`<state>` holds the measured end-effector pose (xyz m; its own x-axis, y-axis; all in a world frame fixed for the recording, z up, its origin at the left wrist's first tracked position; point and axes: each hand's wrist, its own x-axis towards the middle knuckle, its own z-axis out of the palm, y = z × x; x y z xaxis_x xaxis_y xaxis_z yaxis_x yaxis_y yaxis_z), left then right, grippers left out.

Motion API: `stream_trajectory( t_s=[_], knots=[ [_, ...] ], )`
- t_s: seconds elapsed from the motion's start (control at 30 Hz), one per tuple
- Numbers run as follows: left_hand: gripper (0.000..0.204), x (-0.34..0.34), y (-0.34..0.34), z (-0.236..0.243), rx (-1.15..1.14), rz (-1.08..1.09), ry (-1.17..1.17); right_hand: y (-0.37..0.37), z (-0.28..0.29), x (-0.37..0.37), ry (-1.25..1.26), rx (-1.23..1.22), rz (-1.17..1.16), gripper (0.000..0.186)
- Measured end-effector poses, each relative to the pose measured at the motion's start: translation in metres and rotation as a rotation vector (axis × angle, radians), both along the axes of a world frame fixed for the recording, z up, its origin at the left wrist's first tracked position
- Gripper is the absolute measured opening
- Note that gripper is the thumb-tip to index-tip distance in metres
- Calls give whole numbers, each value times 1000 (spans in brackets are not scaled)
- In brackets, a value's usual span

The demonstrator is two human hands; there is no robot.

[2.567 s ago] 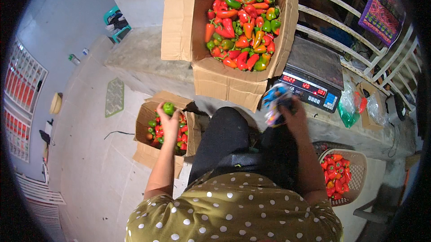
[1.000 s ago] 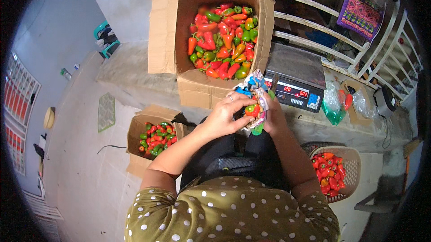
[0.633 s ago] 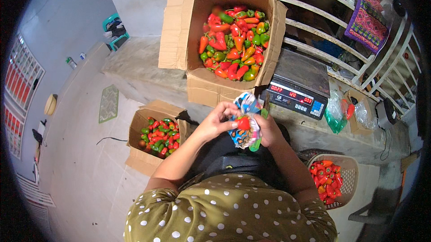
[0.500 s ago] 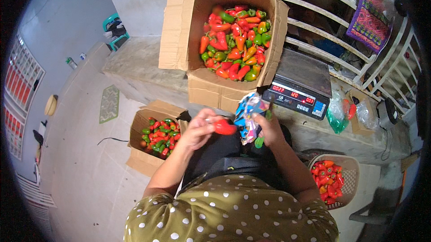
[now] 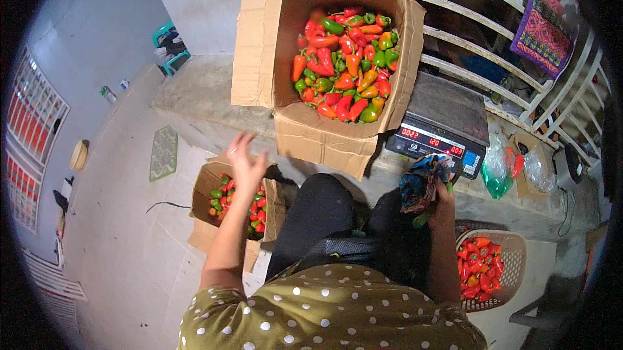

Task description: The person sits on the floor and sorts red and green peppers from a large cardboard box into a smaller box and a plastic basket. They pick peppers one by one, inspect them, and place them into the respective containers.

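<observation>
My left hand (image 5: 245, 167) is raised over the far edge of the small cardboard box (image 5: 206, 199), fingers spread and holding nothing. Red and green peppers (image 5: 259, 215) fill that box, partly hidden by my forearm. Out to the right, my right hand (image 5: 444, 204) is closed on a crumpled multicoloured cloth (image 5: 418, 184), in front of the scale. Something green, perhaps a pepper (image 5: 420, 220), pokes out below the cloth by my fingers. Ahead, a large open cardboard box (image 5: 324, 145) contains many red, green and orange peppers (image 5: 347, 68).
A digital scale (image 5: 454, 107) with a lit red display stands right of the large box on a concrete ledge (image 5: 195, 97). Near my right side is a beige basket (image 5: 514, 265) of red peppers. Plastic bags (image 5: 496, 171) lie beyond, below a white railing (image 5: 480, 35).
My left hand has moved left and away from the cloth, and the red pepper it held is gone from it. My right hand has shifted right with the cloth.
</observation>
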<state>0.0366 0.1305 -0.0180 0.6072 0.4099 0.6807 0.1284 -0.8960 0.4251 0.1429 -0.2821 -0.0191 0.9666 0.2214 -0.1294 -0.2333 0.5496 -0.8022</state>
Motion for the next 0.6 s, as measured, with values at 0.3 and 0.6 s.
stream_trajectory(
  t_s=[0.3, 0.6],
  knots=[
    [32, 251, -116, 44, -267, -233, 483, -27, -52, -1, 5, -209, -155, 39],
    [34, 290, -131, 38, -312, -41, 611, -20, -22, -21, 194, -39, -143, 54]
  ],
)
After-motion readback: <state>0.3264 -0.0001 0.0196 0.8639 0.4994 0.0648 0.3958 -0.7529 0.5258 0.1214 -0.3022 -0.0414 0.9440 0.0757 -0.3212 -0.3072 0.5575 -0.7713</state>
